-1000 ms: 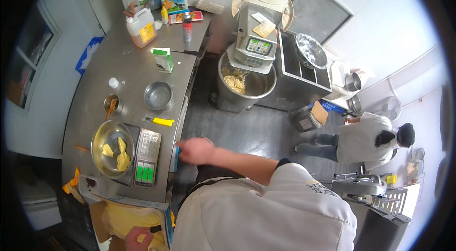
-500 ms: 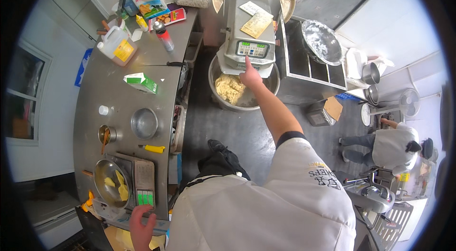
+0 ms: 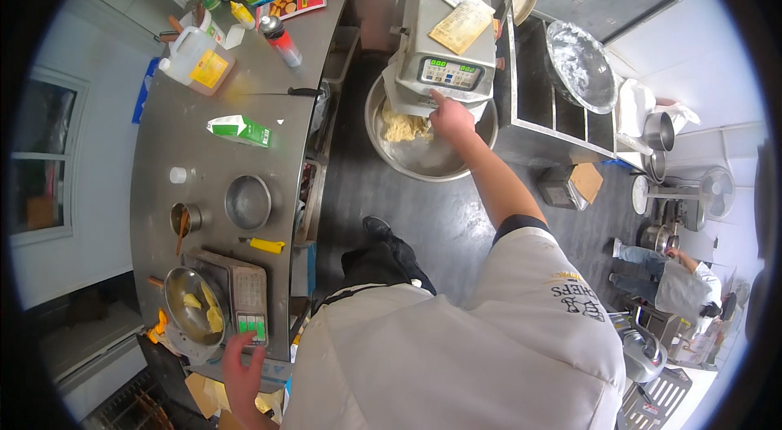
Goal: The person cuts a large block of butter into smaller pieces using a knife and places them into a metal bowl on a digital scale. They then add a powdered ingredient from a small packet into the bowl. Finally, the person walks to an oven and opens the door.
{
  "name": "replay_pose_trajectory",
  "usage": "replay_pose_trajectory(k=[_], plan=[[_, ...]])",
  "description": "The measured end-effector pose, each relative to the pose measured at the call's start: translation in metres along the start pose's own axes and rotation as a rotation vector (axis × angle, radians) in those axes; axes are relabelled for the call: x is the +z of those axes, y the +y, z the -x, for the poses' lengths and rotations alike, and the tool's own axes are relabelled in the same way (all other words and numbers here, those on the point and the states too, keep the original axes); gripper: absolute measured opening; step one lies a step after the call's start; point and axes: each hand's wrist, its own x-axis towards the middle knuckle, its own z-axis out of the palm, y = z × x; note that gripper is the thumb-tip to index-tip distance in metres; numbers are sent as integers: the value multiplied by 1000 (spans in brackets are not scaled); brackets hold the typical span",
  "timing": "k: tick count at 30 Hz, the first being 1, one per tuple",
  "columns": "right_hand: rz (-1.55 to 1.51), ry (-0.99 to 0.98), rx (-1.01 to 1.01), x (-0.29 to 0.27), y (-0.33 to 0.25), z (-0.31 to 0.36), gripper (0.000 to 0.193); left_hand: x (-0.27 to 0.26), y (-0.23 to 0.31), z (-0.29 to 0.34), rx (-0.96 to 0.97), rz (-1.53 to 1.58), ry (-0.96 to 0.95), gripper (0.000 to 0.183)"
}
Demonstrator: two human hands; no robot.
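Observation:
My right hand [image 3: 453,116] reaches forward, index finger stretched to the lower edge of a control panel with lit green digits on a grey machine [image 3: 450,23]; its other fingers are curled. Beneath the panel a big round metal bowl [image 3: 440,168] stands at floor level with pale yellow dough [image 3: 401,127] in it. By the table's near end, my left hand [image 3: 241,373] hangs with fingers apart and nothing in them. Its fingertips are close to a kitchen scale [image 3: 249,291] with a green display; touching or not, I cannot tell. A metal bowl [image 3: 175,300] with yellow pieces rests on the scale.
The steel table [image 3: 216,239] on my left carries an empty metal bowl [image 3: 248,202], a yellow-handled cutter [image 3: 265,245], a green-and-white carton [image 3: 240,130], a spray can [image 3: 280,41] and a jug [image 3: 198,70]. A floury bowl [image 3: 582,72] sits on a rack. Another person [image 3: 676,287] works far right.
The view has shifted, so the machine and rack appear farther right. My left hand has come nearer the scale's display. My right finger stays at the panel's lower edge.

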Motion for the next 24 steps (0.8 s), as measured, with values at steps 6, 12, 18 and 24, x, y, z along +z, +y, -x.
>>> replay_pose_trajectory(k=[6, 12, 18, 24], plan=[[-17, -82, 178, 120, 75, 84, 71, -1, 9, -8, -15, 4, 12, 33], [466, -1106, 228, 188, 86, 198, 61, 3, -4, 0, -56, 31, 10, 32], [270, -971, 388, 204, 88, 224, 50, 8, -18, 0, -43, 49, 3, 33], [51, -555, 316, 179, 64, 163, 55, 12, -71, 16, -63, 29, 144, 32]])
